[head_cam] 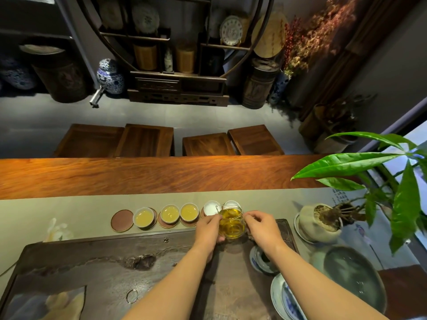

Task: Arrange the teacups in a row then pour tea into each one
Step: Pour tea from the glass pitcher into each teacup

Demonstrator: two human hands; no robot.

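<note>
A row of white teacups stands on round coasters on the beige runner. Three cups [170, 213] hold yellow tea. To their right, two cups [211, 207] look empty, and the right one [232, 203] is partly hidden by a glass pitcher [231, 224] of amber tea. My left hand [209, 226] grips the pitcher's left side and my right hand [260, 224] holds its right side near the handle. The pitcher's spout points toward the empty cup at its upper left. A bare brown coaster [122, 220] lies at the row's left end.
A dark stone tea tray [92, 269] fills the near table. A blue-and-white gaiwan [263, 262], a blue-and-white dish [283, 299] and a dark glazed bowl [353, 276] sit at the right. A potted plant [321, 222] stands behind them. Wooden stools [147, 140] line the far side.
</note>
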